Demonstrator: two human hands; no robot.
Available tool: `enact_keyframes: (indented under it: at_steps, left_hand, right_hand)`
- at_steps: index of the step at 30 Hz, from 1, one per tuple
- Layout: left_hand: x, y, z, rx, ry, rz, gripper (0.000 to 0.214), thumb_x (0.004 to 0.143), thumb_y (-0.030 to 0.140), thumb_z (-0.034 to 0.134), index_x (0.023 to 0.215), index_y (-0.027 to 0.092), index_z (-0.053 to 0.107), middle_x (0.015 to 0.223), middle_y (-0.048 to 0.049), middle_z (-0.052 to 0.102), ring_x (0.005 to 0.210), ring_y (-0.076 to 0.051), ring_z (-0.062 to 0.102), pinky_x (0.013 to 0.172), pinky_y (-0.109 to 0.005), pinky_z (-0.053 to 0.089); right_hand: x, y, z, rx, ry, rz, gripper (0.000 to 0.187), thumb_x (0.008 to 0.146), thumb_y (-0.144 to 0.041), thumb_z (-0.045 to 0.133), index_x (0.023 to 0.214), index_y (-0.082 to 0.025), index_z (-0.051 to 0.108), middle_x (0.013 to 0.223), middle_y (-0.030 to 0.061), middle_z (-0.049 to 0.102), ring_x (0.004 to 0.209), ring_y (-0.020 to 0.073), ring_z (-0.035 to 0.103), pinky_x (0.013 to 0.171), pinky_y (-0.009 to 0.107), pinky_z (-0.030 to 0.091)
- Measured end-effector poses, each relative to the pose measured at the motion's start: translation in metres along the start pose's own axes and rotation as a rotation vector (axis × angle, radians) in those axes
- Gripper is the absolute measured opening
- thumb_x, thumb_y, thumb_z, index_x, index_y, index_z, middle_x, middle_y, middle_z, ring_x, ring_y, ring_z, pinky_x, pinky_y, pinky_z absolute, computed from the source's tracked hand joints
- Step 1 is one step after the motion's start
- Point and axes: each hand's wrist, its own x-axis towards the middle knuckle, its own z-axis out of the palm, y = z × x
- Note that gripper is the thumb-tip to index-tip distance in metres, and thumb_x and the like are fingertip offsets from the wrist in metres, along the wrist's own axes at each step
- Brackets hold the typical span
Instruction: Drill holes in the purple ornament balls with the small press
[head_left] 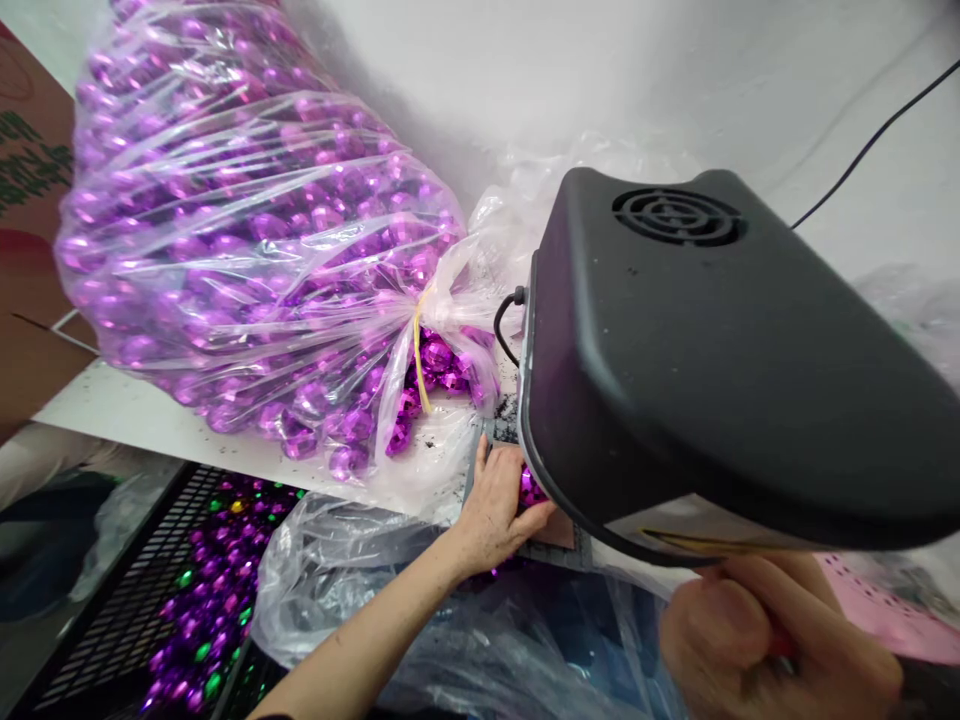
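Note:
My left hand [491, 505] rests at the small grey base [577, 545] under a black machine housing [735, 350]. Its fingers and thumb curve around shiny purple faceted beads [531, 487], partly hidden by the housing. More purple beads show below the palm. Low on the right, my right hand [780, 630] is closed under the housing's front edge; a bit of red shows between its fingers, but what it grips is mostly hidden. Just beyond my left hand, purple beads spill from the neck of a large clear plastic bag [255, 220].
A yellow band [420, 350] goes round the bag's neck. Lower left, a black crate [112, 620] holds purple, green and gold beads. Clear plastic sheeting [322, 560] hangs at the table's front edge. A cardboard box [30, 150] stands left, a pink perforated basket [885, 610] right.

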Motion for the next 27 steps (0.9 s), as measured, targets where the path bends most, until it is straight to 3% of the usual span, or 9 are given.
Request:
enact_keyframes:
  at_steps: [7, 12, 17, 22, 23, 25, 27]
  left_hand:
    - [0.0, -0.004, 0.002, 0.084, 0.029, 0.043, 0.034, 0.09, 0.045, 0.063, 0.119, 0.029, 0.066, 0.113, -0.0072, 0.071, 0.117, -0.031, 0.06, 0.123, -0.056, 0.03]
    - [-0.001, -0.006, 0.002, 0.079, 0.013, 0.041, 0.041, 0.09, 0.043, 0.064, 0.127, 0.025, 0.063, 0.116, -0.0094, 0.07, 0.119, -0.032, 0.06, 0.122, -0.06, 0.029]
    - [-0.001, -0.011, 0.005, 0.113, 0.012, 0.074, 0.04, 0.091, 0.042, 0.063, 0.126, 0.023, 0.058, 0.121, -0.0114, 0.066, 0.122, -0.031, 0.057, 0.125, -0.062, 0.016]
    - [-0.001, -0.016, 0.008, 0.115, 0.021, 0.115, 0.035, 0.094, 0.035, 0.058, 0.125, 0.019, 0.055, 0.118, -0.0118, 0.062, 0.12, -0.029, 0.056, 0.125, -0.061, 0.009]
    - [-0.001, -0.016, 0.008, 0.118, 0.028, 0.12, 0.035, 0.094, 0.034, 0.058, 0.125, 0.018, 0.055, 0.117, -0.012, 0.062, 0.119, -0.029, 0.056, 0.125, -0.061, 0.01]
    - [-0.001, -0.015, 0.008, 0.124, 0.046, 0.131, 0.036, 0.094, 0.034, 0.058, 0.126, 0.017, 0.055, 0.116, -0.012, 0.063, 0.118, -0.029, 0.056, 0.124, -0.061, 0.012]
    - [-0.001, -0.015, 0.008, 0.127, 0.057, 0.142, 0.041, 0.094, 0.035, 0.06, 0.13, 0.017, 0.053, 0.117, -0.0117, 0.063, 0.118, -0.029, 0.056, 0.124, -0.061, 0.014]
  right_hand:
    - [-0.018, 0.012, 0.022, -0.04, 0.263, -0.086, 0.011, 0.086, -0.021, 0.06, 0.091, -0.014, 0.067, 0.077, 0.0057, 0.055, 0.076, 0.0165, 0.055, 0.073, 0.038, 0.052]
    - [-0.025, 0.02, 0.029, -0.104, 0.232, -0.105, 0.01, 0.084, -0.017, 0.059, 0.092, -0.015, 0.065, 0.079, 0.0045, 0.056, 0.078, 0.0161, 0.056, 0.074, 0.038, 0.051]
    - [-0.021, 0.019, 0.03, -0.101, 0.169, -0.116, 0.008, 0.083, -0.015, 0.055, 0.088, -0.016, 0.062, 0.078, 0.0039, 0.057, 0.077, 0.0149, 0.057, 0.074, 0.035, 0.051]
    - [0.033, -0.004, 0.007, -0.147, 0.114, -0.136, 0.016, 0.089, -0.028, 0.054, 0.082, -0.016, 0.063, 0.069, 0.0016, 0.056, 0.075, 0.0142, 0.059, 0.081, 0.035, 0.051]
    - [0.05, -0.007, 0.005, -0.182, 0.192, -0.135, 0.018, 0.09, -0.029, 0.053, 0.082, -0.016, 0.064, 0.07, 0.0019, 0.057, 0.074, 0.0135, 0.059, 0.077, 0.032, 0.049]
    - [0.084, -0.009, 0.005, -0.35, 0.203, -0.022, 0.018, 0.09, -0.029, 0.057, 0.084, -0.015, 0.067, 0.07, 0.0011, 0.059, 0.066, 0.0083, 0.055, 0.063, 0.023, 0.041]
    - [0.112, -0.005, 0.01, -0.347, 0.18, 0.049, 0.023, 0.089, -0.035, 0.057, 0.082, -0.015, 0.066, 0.069, -0.0002, 0.058, 0.061, 0.005, 0.049, 0.059, 0.021, 0.035]
